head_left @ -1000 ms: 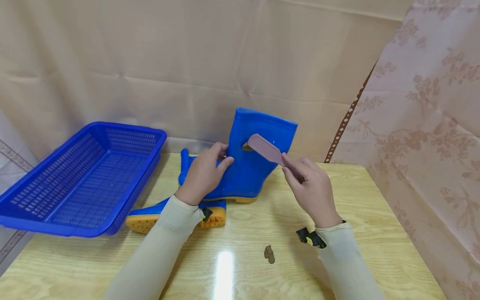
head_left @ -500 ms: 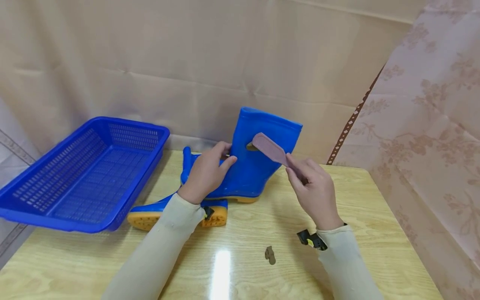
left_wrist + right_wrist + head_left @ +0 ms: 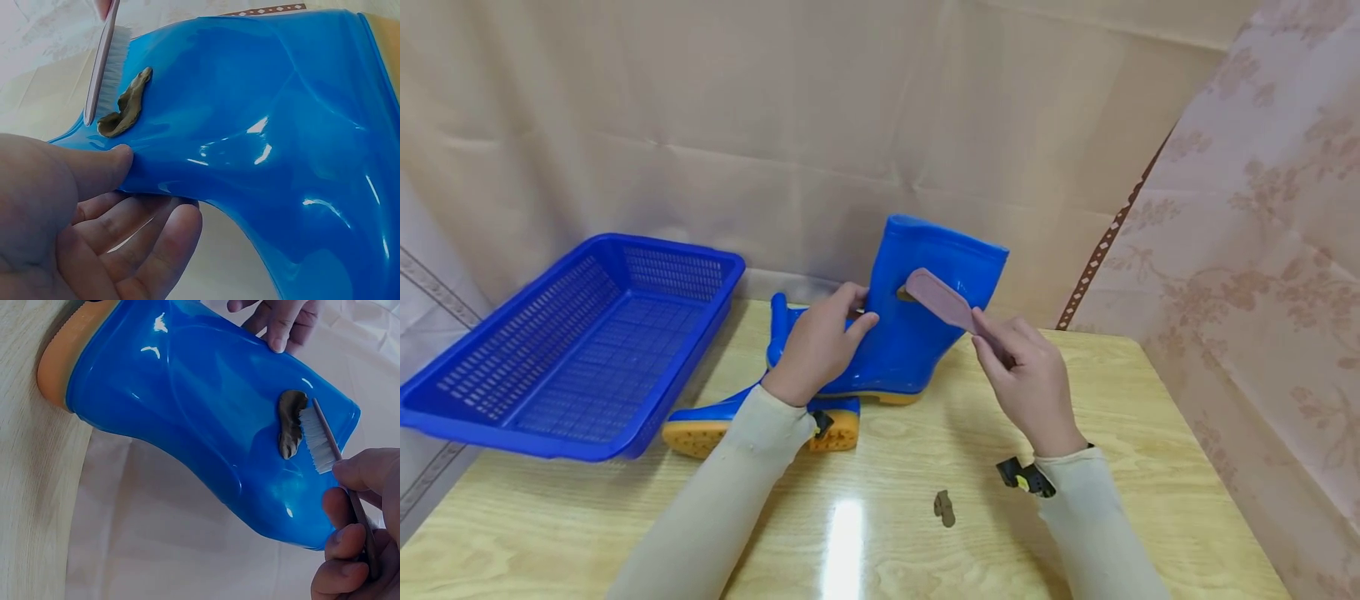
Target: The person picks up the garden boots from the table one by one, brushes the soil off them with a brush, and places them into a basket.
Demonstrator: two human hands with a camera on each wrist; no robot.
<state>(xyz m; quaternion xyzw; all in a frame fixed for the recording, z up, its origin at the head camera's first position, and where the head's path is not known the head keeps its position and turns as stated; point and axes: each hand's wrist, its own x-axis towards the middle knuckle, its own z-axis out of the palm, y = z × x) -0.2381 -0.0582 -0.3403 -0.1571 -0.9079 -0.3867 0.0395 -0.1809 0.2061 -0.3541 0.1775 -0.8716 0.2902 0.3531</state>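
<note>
A blue rubber boot (image 3: pixel 895 350) with a yellow sole stands tilted, its shaft up, in the head view. My left hand (image 3: pixel 822 337) grips the shaft's edge, thumb on the near face and fingers behind. In my right hand (image 3: pixel 1026 375) is a pink-backed brush (image 3: pixel 936 298), held by its handle. Its white bristles (image 3: pixel 317 439) meet the edge of a brown clay-like lump (image 3: pixel 290 424) stuck on the shaft; the same lump (image 3: pixel 128 106) shows in the left wrist view. A second blue boot (image 3: pixel 700 425) lies on its side, partly hidden by my left arm.
A blue plastic basket (image 3: pixel 681 387) stands at the left of the wooden table (image 3: pixel 1120 492). Near the front lies a small brown piece (image 3: pixel 944 508) like the lump. Beige cloth (image 3: pixel 737 100) hangs behind, and a floral cloth (image 3: pixel 1262 250) borders the right side.
The head view has shifted slightly, so everything sits a little further right in it. Both hands, the boot and the brush keep nearly the same pose.
</note>
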